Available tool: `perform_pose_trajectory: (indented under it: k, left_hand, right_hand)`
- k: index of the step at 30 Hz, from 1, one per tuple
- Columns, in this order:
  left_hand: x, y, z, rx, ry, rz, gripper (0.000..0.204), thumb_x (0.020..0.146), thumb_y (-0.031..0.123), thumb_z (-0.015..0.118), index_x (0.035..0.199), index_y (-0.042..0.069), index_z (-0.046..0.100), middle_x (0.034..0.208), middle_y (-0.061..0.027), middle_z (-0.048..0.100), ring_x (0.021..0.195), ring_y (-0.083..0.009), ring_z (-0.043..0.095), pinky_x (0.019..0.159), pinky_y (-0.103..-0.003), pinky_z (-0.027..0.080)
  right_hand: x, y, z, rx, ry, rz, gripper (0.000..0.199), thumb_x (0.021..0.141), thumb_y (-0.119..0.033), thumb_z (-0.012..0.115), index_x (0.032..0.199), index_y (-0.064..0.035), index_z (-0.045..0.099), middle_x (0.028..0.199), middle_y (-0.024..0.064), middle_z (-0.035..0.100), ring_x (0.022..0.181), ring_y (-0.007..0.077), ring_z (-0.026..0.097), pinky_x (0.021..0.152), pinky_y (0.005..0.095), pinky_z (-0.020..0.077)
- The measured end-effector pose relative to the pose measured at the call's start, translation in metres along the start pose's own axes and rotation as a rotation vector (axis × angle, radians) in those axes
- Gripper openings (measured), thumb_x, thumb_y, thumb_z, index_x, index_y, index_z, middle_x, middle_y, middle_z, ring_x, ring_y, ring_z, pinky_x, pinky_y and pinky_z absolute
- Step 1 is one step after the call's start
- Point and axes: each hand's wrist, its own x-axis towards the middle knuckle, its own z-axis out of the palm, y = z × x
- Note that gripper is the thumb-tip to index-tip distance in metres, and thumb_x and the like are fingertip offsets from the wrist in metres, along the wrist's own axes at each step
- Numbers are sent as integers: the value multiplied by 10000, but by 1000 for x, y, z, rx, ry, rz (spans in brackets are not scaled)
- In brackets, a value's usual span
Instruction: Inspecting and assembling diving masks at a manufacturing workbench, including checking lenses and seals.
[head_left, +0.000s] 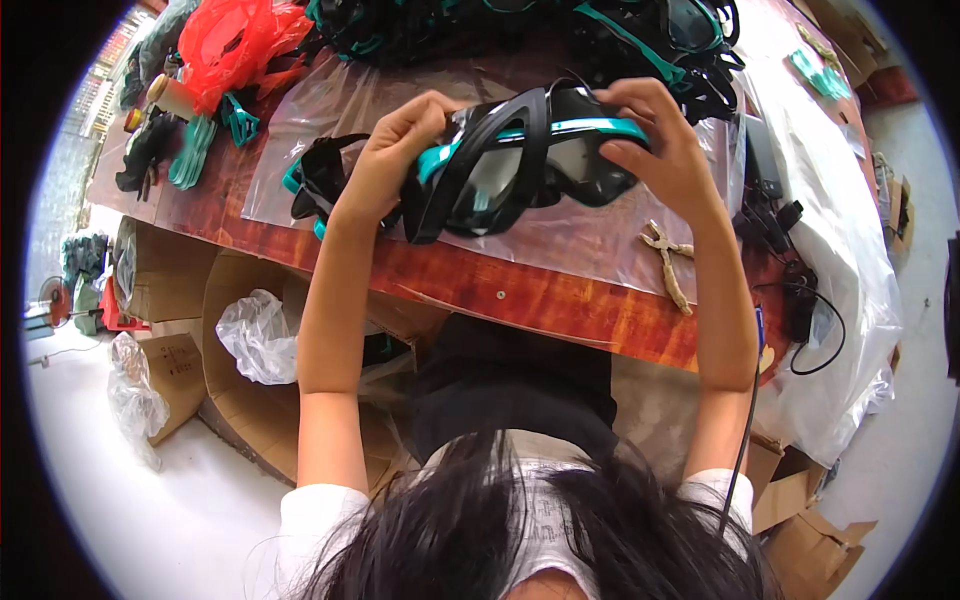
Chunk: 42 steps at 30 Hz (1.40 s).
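Note:
Above the near part of the table I hold up a black and teal diving mask (590, 180) with clear lenses and a black strap crossing its front. My left hand (400, 150) is closed around its left side, by the strap. At the other end my right hand (662, 140) grips the frame, thumb in front and fingers over the top. A second mask (322, 180) with teal parts lies just left of my left wrist. Below my right hand, a pair of pliers (668, 265) with wrapped handles rests on the table edge.
Clear plastic sheeting (290, 130) covers part of the red-brown table (480, 295). Many masks (660, 40) are heaped at the back. A red plastic bag (225, 50) and teal parts (192, 152) sit at left. Black cabled devices (775, 225) lie at right; cardboard boxes (240, 340) stand below.

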Motion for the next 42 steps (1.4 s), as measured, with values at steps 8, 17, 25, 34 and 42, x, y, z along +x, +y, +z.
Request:
perform_pose_trajectory:
  k: [8, 17, 25, 34, 42]
  left_hand:
    - [-19, -2, 60, 1061, 123, 820, 380, 833, 297, 704, 1184, 168, 636, 1346, -114, 547, 1275, -347, 466, 1077, -518, 318]
    - [-20, -26, 81, 897, 168, 751, 785, 635, 303, 841, 1337, 149, 525, 1393, -102, 444, 1301, -355, 420, 1067, -503, 371]
    - [-26, -5, 73, 705, 34, 586, 1002, 548, 148, 911, 1408, 106, 397, 1405, -142, 441, 1264, -369, 469, 1022, -437, 444]
    - [-33, 0, 68, 620, 10, 422, 1041, 594, 253, 915, 1434, 38, 338, 1388, -152, 475, 1243, -327, 513, 1026, -406, 436]
    - [-34, 4, 76, 600, 85, 416, 981, 610, 156, 860, 1427, 5, 338, 1309, -153, 538, 1154, -289, 578, 995, -368, 460]
  right_hand:
    - [-53, -47, 10, -601, 350, 320, 328, 899, -324, 710, 971, -66, 520, 832, 122, 672, 683, 173, 625, 594, 307, 480]
    - [-79, -11, 25, -310, 399, -351, 444, 864, -279, 750, 1042, -40, 421, 1172, 283, 640, 1030, 293, 665, 853, 311, 513]
    - [-72, -35, 27, 102, 531, 176, 223, 975, -213, 609, 965, -15, 506, 1118, 167, 679, 908, 106, 598, 817, 213, 466]
    - [-67, -33, 24, 466, 464, 471, 117, 1004, -175, 544, 967, -64, 549, 763, -61, 517, 719, 2, 444, 642, 164, 361]
    - [-71, -28, 25, 309, 430, 346, 234, 1021, -275, 533, 1057, -46, 563, 830, -48, 538, 764, 4, 459, 673, 153, 373]
